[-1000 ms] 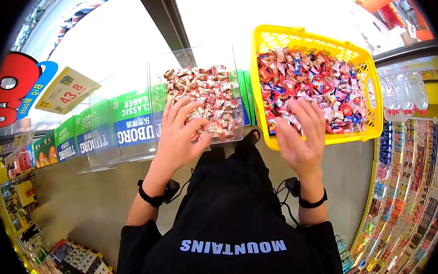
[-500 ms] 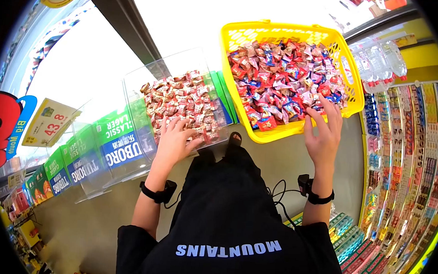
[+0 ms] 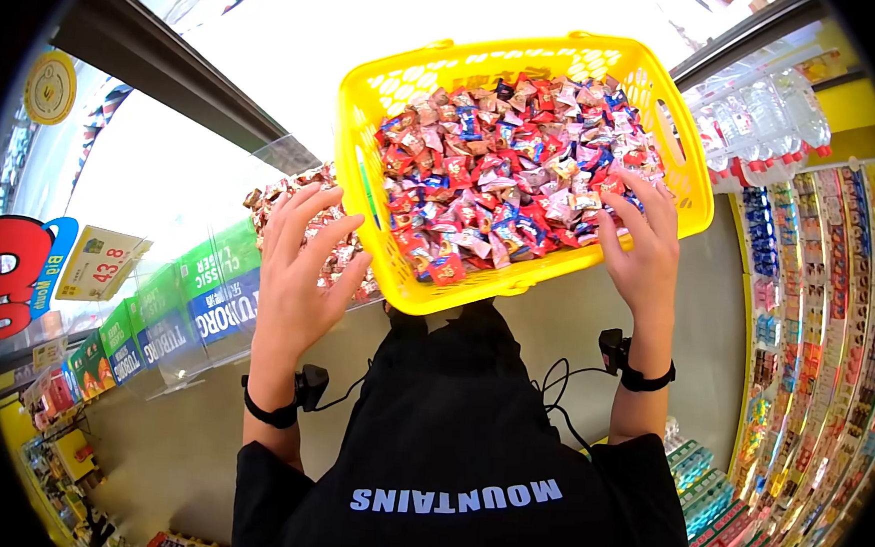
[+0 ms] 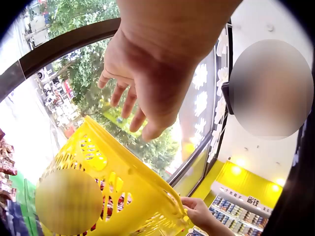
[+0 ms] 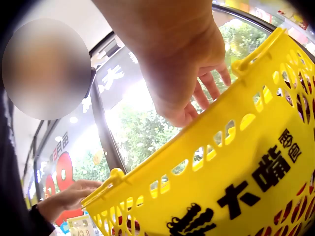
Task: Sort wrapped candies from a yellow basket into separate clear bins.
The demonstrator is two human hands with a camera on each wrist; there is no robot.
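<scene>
The basket (image 3: 358,138) of sweets (image 3: 504,167) now sits further left, a hand at each side.
Head view: it overlaps the clear bin (image 3: 245,224); your left hand (image 3: 303,265), off the bin, spreads flat by its left wall, and your right hand (image 3: 639,251) lays straight fingers over the right rim. Wrist views: neither grips. Glare hides what lies beneath; beer cases (image 3: 220,300) and shop shelves (image 3: 814,347) stand around.
</scene>
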